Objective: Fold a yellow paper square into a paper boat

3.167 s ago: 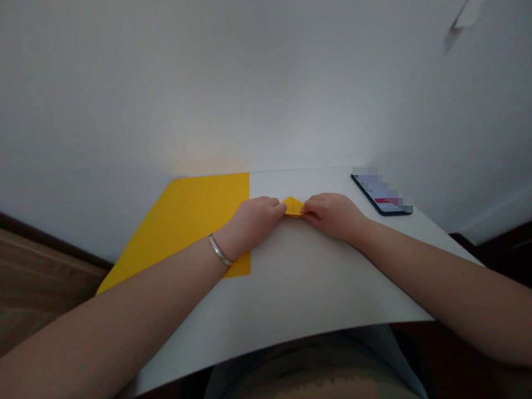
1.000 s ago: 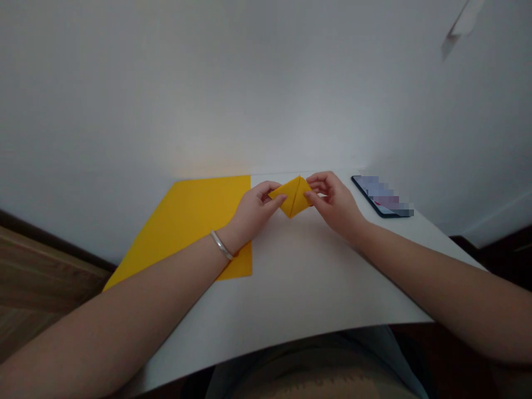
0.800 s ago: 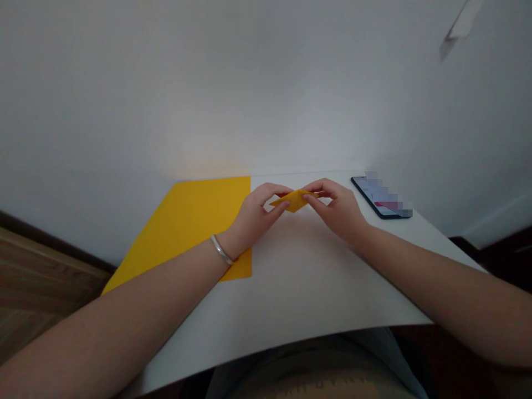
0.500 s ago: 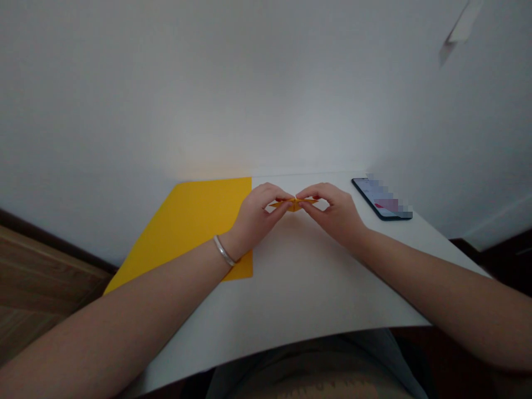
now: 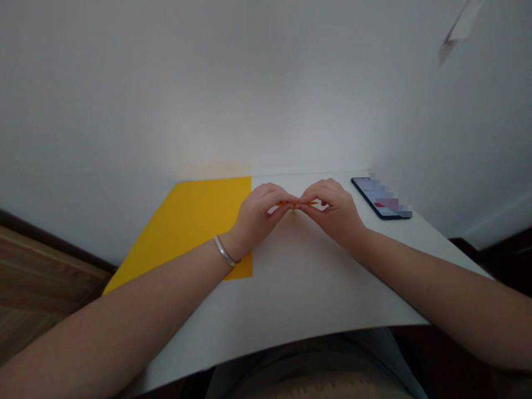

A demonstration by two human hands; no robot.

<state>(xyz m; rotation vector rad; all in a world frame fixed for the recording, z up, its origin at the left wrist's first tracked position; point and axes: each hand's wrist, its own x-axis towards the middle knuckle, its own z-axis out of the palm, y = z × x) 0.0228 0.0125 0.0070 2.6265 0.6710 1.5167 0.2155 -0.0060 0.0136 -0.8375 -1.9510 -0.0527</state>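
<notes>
A small folded yellow paper (image 5: 296,203) is held just above the white table (image 5: 316,282), seen edge-on as a thin sliver. My left hand (image 5: 258,213) pinches its left end between thumb and fingers; a silver bangle sits on that wrist. My right hand (image 5: 332,210) pinches its right end the same way. The fingertips of both hands almost meet over the paper, and most of it is hidden between them.
A large yellow sheet (image 5: 195,221) lies flat on the table's left part, reaching the left edge. A dark phone (image 5: 380,198) with a lit screen lies at the far right. A white wall stands right behind the table. My lap shows below the near edge.
The folded paper was held up showing a diamond face a second ago; both hands have tipped it flat and pinched it closed, so only its thin edge shows now.
</notes>
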